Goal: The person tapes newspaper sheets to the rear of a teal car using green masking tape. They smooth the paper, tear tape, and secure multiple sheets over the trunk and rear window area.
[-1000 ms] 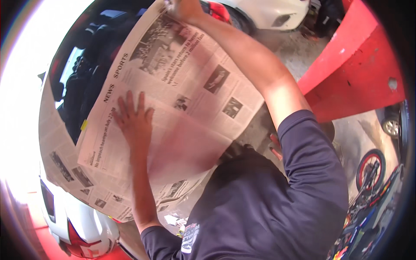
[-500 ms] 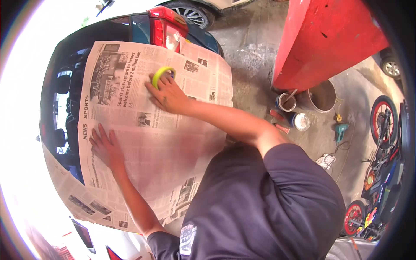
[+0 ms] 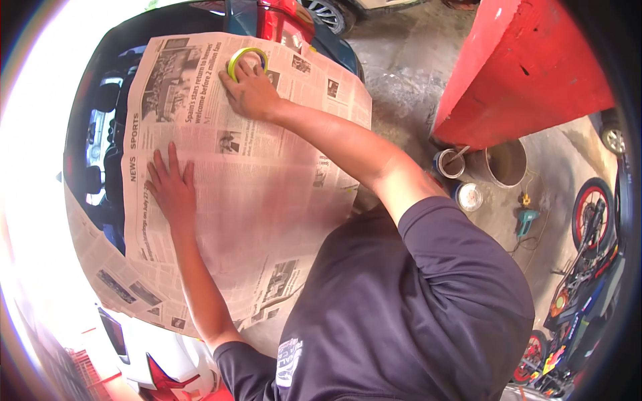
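Note:
A sheet of newspaper [image 3: 227,200] covers the back of a dark blue-green car, over part of its rear window [image 3: 107,147]. My left hand [image 3: 175,194] lies flat on the sheet near its left edge, fingers spread and holding nothing. Farther up, my right hand [image 3: 253,95] rests on the paper with its fingers hooked into a yellow-green roll of tape [image 3: 233,64]. The roll's ring shows around the fingertips; whether any tape is pulled off it, I cannot tell. Just beyond the paper's far edge is the red tail light [image 3: 287,30].
A red pillar [image 3: 515,80] stands at the right. By its foot are an open can [image 3: 447,160], a larger metal bucket [image 3: 513,167] and a lidded can [image 3: 469,196]. A teal power tool [image 3: 527,220] lies near a motorcycle [image 3: 592,267]. A white car [image 3: 150,347] is at the lower left.
The whole view has shifted, so the car and paper sit higher in the picture. My right hand has slid slightly farther up the paper with the tape roll. My left hand stays flat.

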Tool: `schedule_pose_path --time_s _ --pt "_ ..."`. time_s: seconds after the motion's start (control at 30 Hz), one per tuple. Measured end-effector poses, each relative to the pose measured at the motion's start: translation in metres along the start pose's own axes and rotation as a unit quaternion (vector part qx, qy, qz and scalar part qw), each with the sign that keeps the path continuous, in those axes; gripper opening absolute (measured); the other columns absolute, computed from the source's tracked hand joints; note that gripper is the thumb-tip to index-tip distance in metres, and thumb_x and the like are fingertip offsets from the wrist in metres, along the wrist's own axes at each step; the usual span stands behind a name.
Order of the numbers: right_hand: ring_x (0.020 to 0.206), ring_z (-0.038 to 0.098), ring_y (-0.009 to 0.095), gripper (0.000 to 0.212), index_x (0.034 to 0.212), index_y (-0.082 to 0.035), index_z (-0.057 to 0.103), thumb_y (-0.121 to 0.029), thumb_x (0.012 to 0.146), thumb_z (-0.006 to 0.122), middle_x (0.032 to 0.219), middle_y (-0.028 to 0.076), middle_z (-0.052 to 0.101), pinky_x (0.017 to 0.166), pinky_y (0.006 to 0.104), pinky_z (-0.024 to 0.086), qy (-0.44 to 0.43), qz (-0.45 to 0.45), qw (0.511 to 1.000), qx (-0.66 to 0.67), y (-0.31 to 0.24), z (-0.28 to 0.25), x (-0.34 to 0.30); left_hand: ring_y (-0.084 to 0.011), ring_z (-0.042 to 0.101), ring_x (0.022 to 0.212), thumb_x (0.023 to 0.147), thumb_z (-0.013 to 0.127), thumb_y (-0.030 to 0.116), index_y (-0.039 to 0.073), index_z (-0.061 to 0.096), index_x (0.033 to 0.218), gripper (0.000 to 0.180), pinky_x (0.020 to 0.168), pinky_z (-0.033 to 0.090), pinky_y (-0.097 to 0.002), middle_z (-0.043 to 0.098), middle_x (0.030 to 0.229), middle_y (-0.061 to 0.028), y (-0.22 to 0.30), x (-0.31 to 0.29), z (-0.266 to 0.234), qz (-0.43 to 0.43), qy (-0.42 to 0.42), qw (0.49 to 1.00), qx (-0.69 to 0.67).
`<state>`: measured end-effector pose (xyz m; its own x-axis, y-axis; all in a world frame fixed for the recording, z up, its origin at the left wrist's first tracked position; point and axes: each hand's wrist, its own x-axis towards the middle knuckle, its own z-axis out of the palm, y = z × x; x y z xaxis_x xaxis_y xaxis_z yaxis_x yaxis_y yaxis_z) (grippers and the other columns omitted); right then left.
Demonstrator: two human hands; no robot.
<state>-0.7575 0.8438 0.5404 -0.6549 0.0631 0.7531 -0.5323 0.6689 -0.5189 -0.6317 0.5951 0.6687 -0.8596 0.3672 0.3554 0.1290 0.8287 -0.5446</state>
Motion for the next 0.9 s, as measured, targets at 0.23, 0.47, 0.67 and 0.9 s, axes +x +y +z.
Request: schedule_pose_path --time_s 0.23,0.47,0.67,0.9 --pt "0.139 0.044 0.045 0.055 0.14 -0.004 0.055 -0.03 0.092 0.067 0.146 0.024 0.05 0.109 0.067 0.037 -0.04 -0.071 0.996 -0.035 -0.041 -0.037 -0.052 -0.0443 0.034 0.149 0.106 0.043 0.056 0.03 0.036 0.161 0.061 0.115 0.031 -0.0709 0.037 0.163 -0.0128 -0.01 0.003 0.011 -0.024 -0.005 0.999 0.025" --pt "0.139 0.044 0.046 0.055 0.143 -0.004 0.051 -0.033 0.097 0.062 0.143 0.027 0.049 0.107 0.07 0.035 -0.047 -0.091 0.995 -0.018 -0.014 -0.007 -0.04 -0.043 0.027 0.153 0.107 0.041 0.056 0.031 0.037 0.16 0.059 0.119 0.023 -0.0704 0.034 0.166 -0.0122 -0.009 0.019 0.011 -0.052 -0.017 0.998 -0.027" --pt "0.14 0.043 0.047 0.057 0.145 -0.007 0.052 -0.037 0.098 0.059 0.144 0.028 0.051 0.108 0.0693 0.035 -0.048 -0.08 0.995 -0.021 -0.005 0.011 -0.026 -0.0437 0.026 0.153 0.107 0.042 0.055 0.03 0.038 0.16 0.059 0.118 0.022 -0.0719 0.032 0.166 -0.0128 -0.018 0.025 0.014 -0.036 -0.008 0.999 -0.024" --pt "0.125 0.053 0.047 0.059 0.131 0.001 0.055 -0.049 0.099 0.057 0.132 0.032 0.056 0.106 0.0547 0.04 -0.193 -0.082 0.976 -0.06 -0.025 -0.018 0.001 -0.0407 0.043 0.143 0.102 0.055 0.052 0.029 0.048 0.154 0.057 0.111 0.036 -0.0661 0.048 0.156 -0.0121 -0.03 0.017 0.037 0.006 0.099 0.995 -0.015"
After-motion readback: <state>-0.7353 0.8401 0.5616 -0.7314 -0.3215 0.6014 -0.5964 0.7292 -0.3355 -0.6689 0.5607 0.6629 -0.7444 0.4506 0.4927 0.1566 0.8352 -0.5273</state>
